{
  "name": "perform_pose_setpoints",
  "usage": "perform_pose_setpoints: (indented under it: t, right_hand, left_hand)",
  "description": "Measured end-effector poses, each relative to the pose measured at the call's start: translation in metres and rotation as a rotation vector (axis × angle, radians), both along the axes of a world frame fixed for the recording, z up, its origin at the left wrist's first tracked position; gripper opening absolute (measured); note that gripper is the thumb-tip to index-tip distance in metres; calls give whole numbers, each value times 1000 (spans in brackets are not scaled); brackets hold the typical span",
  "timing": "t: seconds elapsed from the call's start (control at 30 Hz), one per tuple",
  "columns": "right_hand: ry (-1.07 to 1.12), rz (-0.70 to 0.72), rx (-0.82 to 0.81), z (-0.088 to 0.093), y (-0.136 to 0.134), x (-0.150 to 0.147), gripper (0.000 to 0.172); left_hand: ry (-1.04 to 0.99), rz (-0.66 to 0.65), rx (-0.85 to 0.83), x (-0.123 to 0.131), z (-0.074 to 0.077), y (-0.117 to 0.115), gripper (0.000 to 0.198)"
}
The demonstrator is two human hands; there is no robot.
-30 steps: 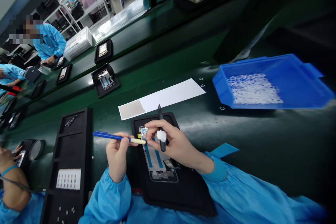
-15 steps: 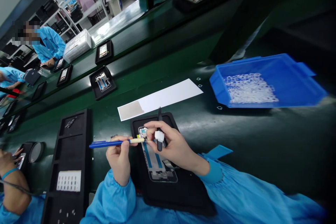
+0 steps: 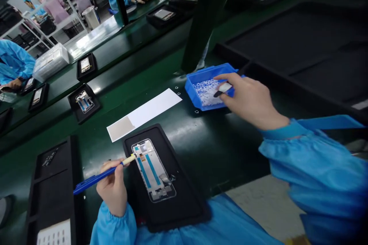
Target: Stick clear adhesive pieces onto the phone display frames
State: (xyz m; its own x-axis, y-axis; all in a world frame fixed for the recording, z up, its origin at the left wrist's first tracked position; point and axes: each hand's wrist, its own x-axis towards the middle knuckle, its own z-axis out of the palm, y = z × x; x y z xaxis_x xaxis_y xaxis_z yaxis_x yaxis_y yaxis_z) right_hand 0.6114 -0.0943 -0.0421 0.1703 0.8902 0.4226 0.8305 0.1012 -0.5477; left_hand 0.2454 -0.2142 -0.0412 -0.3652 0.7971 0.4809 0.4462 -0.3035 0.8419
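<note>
My left hand [image 3: 113, 189] is closed around a blue pen-shaped tool [image 3: 97, 178] with a cream tip. That tip touches or hovers at the upper left edge of an opened phone frame [image 3: 153, 172], which has two blue strips and lies on a black tray [image 3: 184, 203]. Over a blue bin [image 3: 197, 101] of small white ring-like pieces [image 3: 205, 90] is my right hand [image 3: 250, 99], with black tweezers [image 3: 220, 93] wrapped in white held in its curled fingers. Whether its fingertips touch the pieces I cannot tell.
A white card strip [image 3: 155, 107] lies behind the tray, with a few loose white pieces [image 3: 178, 93] beside the bin. At left stands a compartmented black tray [image 3: 51, 183]. Phone trays [image 3: 84, 103] line the bench beyond. A dark post [image 3: 201, 19] rises behind the bin. Co-workers sit opposite.
My right hand has left the phone frame and moved right to the blue bin, still holding the tweezers. My left hand stays at the frame's edge with its tool more tilted. The view has shifted right.
</note>
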Motion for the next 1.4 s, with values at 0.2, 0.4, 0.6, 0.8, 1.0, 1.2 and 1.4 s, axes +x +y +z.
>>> perform_pose_setpoints:
  t: [0.2,0.4,0.6,0.8,1.0,1.2,1.4]
  right_hand:
    - [178,129,183,-2,-25,-63,30]
    - [178,722,-73,-22,-35,-143,45]
    - [178,732,-106,-34,-38,-160,39]
    - [310,723,-102,-42,-43,-161,40]
    - [315,746,-167,-39,-40,-159,37]
    - [281,735,-173,-37,-40,-158,35]
    - [277,754,-172,-35,-40,-157,36]
  left_hand:
    - [182,-47,-14,4,2,8,2]
    - [368,-94,-139,10,0,29,13]
    - [447,-155,-192,13,-5,39,15]
    - [529,-220,-244,12,-6,43,14]
    - [536,-239,-266,14,-5,48,14]
    - [532,-241,-280,15,-3,50,14]
    - [592,-249,-256,16,-2,50,12]
